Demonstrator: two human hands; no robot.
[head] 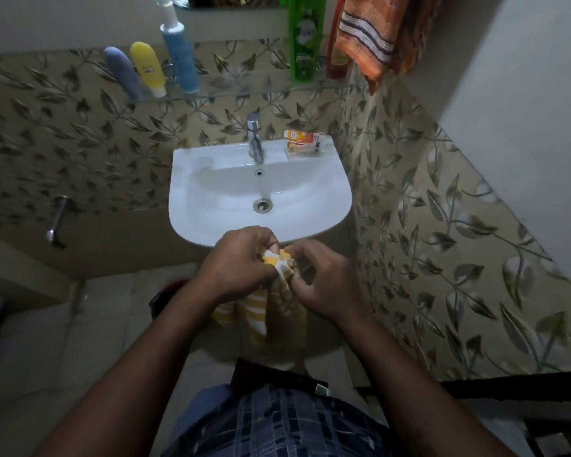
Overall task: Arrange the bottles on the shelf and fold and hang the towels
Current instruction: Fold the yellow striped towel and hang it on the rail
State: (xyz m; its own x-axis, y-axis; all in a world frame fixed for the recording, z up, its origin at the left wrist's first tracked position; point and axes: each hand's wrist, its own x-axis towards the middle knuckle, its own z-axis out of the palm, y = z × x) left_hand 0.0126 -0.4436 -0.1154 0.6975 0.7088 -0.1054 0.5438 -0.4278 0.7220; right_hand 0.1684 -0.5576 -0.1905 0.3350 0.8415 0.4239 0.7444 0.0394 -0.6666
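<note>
A yellow and white striped towel (pixel 256 311) hangs from both my hands in front of the sink. My left hand (pixel 241 258) grips its top edge, and my right hand (pixel 320 278) pinches the same edge close beside it. On the glass shelf (pixel 244 90) stand a grey-blue tube (pixel 124 72), a yellow tube (pixel 148 68), a tall blue pump bottle (pixel 178 54), a green bottle (pixel 304 41) and a red bottle (pixel 338 51). An orange striped towel (pixel 373 37) hangs at the upper right.
The white sink (pixel 211 206) with a chrome tap (pixel 255 136) is just beyond my hands. A small orange box (pixel 302 143) lies on the sink's back right ledge. A metal wall tap (pixel 57 219) sticks out at left. Tiled walls close in at right.
</note>
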